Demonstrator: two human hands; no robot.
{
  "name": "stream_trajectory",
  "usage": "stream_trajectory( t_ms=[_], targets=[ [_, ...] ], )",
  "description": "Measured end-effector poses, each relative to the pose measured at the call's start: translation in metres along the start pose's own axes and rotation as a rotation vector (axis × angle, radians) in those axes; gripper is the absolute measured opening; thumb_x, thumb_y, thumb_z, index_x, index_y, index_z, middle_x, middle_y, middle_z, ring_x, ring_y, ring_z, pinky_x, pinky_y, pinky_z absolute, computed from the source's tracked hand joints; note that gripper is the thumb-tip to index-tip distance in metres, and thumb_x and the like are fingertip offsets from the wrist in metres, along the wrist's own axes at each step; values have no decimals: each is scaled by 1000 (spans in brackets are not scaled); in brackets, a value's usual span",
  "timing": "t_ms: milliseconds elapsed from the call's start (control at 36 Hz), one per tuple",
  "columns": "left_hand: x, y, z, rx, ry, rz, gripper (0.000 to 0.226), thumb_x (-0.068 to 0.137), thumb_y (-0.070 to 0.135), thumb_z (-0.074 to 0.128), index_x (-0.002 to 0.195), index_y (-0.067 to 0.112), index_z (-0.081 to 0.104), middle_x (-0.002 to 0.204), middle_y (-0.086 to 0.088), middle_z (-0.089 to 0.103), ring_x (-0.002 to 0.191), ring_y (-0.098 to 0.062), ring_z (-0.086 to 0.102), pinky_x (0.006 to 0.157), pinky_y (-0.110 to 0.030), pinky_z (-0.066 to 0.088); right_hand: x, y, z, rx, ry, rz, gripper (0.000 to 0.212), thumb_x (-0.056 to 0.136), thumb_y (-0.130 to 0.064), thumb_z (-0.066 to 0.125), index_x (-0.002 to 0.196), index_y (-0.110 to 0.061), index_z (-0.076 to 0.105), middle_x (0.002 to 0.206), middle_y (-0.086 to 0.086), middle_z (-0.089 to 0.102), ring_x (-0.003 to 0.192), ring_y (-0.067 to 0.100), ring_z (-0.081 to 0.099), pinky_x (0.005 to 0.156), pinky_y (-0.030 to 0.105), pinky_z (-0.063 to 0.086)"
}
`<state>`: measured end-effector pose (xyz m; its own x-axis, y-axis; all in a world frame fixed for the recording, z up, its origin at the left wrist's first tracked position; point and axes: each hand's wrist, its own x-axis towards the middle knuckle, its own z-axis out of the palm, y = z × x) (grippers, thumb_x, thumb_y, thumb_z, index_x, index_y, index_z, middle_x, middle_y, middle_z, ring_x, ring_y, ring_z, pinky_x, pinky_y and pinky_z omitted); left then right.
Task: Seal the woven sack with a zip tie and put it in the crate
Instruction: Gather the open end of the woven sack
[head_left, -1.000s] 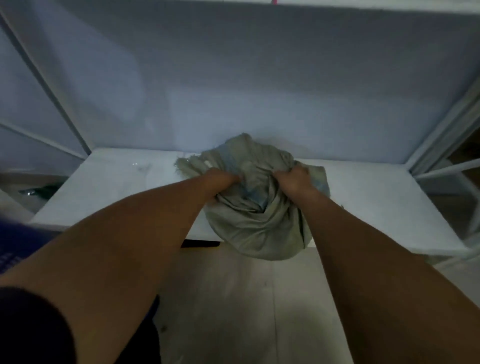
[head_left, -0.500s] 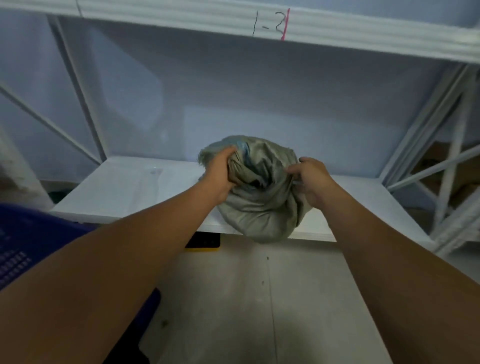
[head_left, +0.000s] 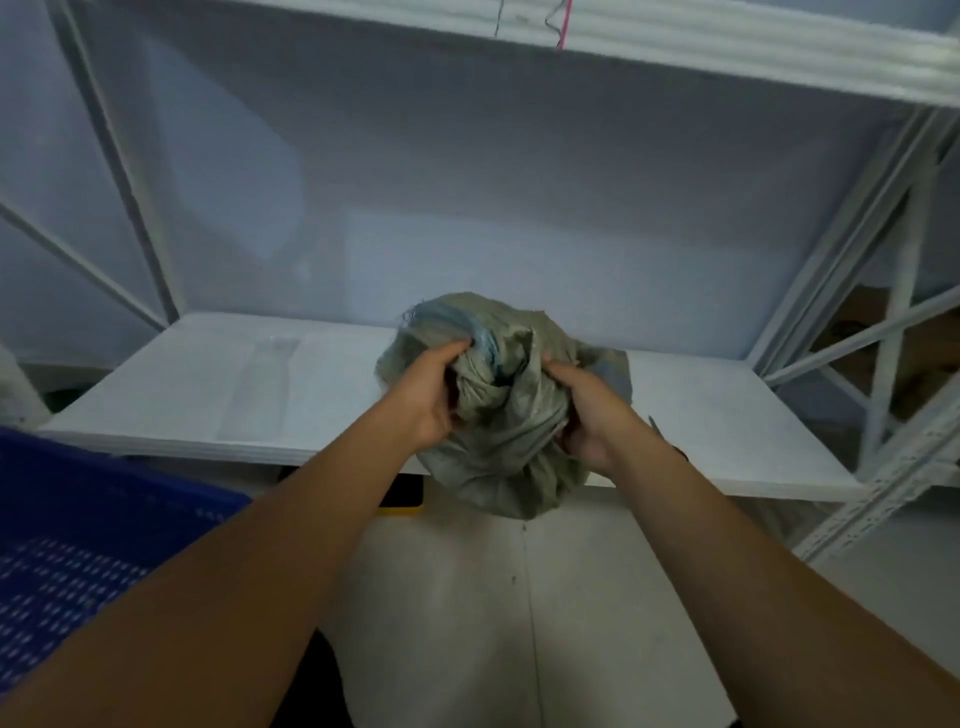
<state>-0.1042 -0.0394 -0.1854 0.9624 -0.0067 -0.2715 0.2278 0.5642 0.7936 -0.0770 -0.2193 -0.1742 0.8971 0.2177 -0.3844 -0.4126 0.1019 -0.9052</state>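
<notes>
Both hands shifted lower around woven sack (head_left: 498, 431), left hand (head_left: 423, 397) and right hand (head_left: 589, 410) gripping its gathered fabric, zip tie indiscernible, blue crate (head_left: 78, 525) cut off at left.

head cam | faces forward-down | close over hands (head_left: 509, 410) | shelf (head_left: 311, 415) ahead

Both hands clamp the woven sack (head_left: 498, 415); left grip (head_left: 426, 395) on its left side, fingers curled into the bunched top; right grip (head_left: 587, 415) on its right side; sack bulges below both grips, hanging past the front edge of the white shelf (head_left: 208, 395); frayed blue-grey mouth sticks up above left grip; blue crate (head_left: 78, 535) well left of & below left grip; yellow-edged item (head_left: 400, 499) under shelf, below left grip; zip tie can't be made out.
</notes>
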Motion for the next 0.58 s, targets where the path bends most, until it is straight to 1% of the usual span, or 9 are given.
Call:
stream_trajectory(
  t_ms=[83,111,139,222,306,417,472,500,583],
  targets=[
    [21,5,8,8,43,73,34,95,27,61,123,8,67,117,-14,72,110,-32,67,99,-47,52,24,-6,-7,-56,75,-42,42,84,-30,73,122,-11,68,102,13,78,93,29,75,72,38,62],
    [30,4,9,5,87,113,37,93,22,64,125,5,66,116,-15,72,109,-32,68,97,-47,53,34,-12,-9,-53,124,-95,46,81,-25,74,123,-8,68,101,14,78,91,30,76,72,40,63],
    [39,2,8,9,144,160,38,91,17,66,127,3,64,115,-15,73,106,-32,70,93,-44,56,41,-18,-12,-43,175,-169,41,82,-19,72,121,-7,70,99,14,78,89,30,76,73,41,64],
    [58,1,-2,24,278,292,37,89,1,67,125,5,63,112,-12,73,100,-27,72,78,-33,60,60,-35,-21,-16,261,-355,22,86,-5,65,102,-16,75,95,6,78,87,23,74,74,33,63],
    [70,10,-18,1,338,353,38,87,-4,68,121,11,64,111,-8,73,98,-25,72,79,-34,61,75,-45,-37,-66,332,-480,22,81,3,65,82,-18,70,87,0,73,83,20,69,76,31,59],
    [74,20,-32,92,437,413,38,87,-7,67,117,16,64,110,-5,71,94,-19,70,72,-23,59,88,-51,-46,-146,347,-545,22,76,7,68,76,-14,68,81,3,69,76,19,63,69,28,55],
    [69,32,-28,157,425,476,39,86,-6,68,116,18,63,105,0,70,91,-15,69,67,-19,58,88,-51,-47,-109,290,-528,24,77,11,66,81,-13,70,85,4,73,79,21,68,69,27,59],
    [65,39,-25,150,413,508,39,85,-5,70,116,18,64,104,0,71,92,-16,70,66,-20,58,87,-51,-48,-49,245,-491,26,78,12,65,88,-11,72,91,8,75,85,24,71,73,30,61],
    [45,48,-19,-4,306,486,34,88,10,71,121,14,66,109,-7,75,97,-23,73,74,-30,60,75,-50,-53,64,102,-307,37,82,10,63,116,-4,69,111,20,73,99,36,72,80,44,61]
  ],
)
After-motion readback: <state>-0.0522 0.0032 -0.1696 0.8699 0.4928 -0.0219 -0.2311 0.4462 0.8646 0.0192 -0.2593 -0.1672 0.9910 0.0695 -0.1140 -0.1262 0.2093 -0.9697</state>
